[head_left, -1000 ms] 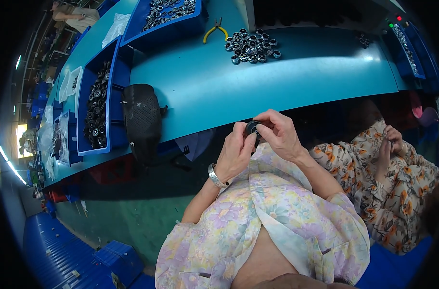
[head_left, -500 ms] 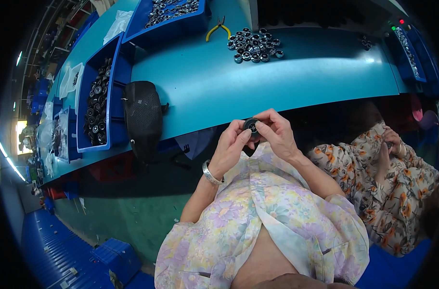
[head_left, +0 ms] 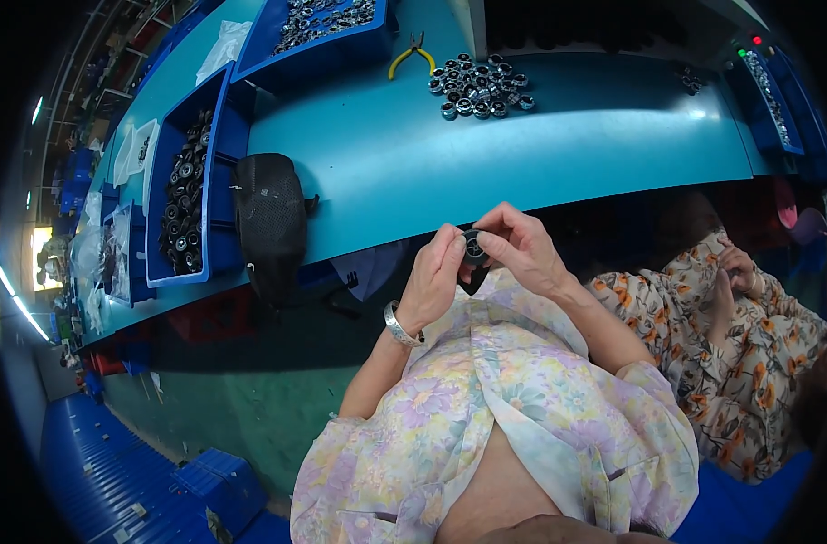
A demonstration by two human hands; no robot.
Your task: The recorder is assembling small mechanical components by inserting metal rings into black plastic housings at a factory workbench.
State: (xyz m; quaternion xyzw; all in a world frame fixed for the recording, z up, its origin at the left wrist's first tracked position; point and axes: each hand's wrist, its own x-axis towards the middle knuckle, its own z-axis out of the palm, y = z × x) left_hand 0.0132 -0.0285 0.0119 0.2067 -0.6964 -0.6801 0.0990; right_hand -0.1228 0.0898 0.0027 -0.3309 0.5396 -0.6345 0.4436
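Observation:
Just off the table's front edge, my two hands hold a small black wheel-like disc (head_left: pixel 473 247) between them. My left hand (head_left: pixel 431 274), with a silver bangle on its wrist, pinches the disc's left side between thumb and fingers. From the right, my right hand (head_left: pixel 529 254) grips its upper edge with thumb and forefinger. The disc's face, with paler lines on it, is turned toward me; its rear is hidden. Similar black discs (head_left: pixel 182 204) fill a long blue bin (head_left: pixel 216 195) at the left.
On the teal table (head_left: pixel 522 163) stand shiny metal round parts (head_left: pixel 477 86) in a cluster, beside yellow-handled pliers (head_left: pixel 411 58). A black mesh bag (head_left: pixel 268 213) leans against the blue bin. Another blue bin (head_left: pixel 327 47) holds small metal parts. A co-worker in a flowered shirt (head_left: pixel 740 363) sits close at my right.
The disc has tilted and now looks narrower. My right hand's fingers have risen slightly over its upper edge; my left hand has barely shifted.

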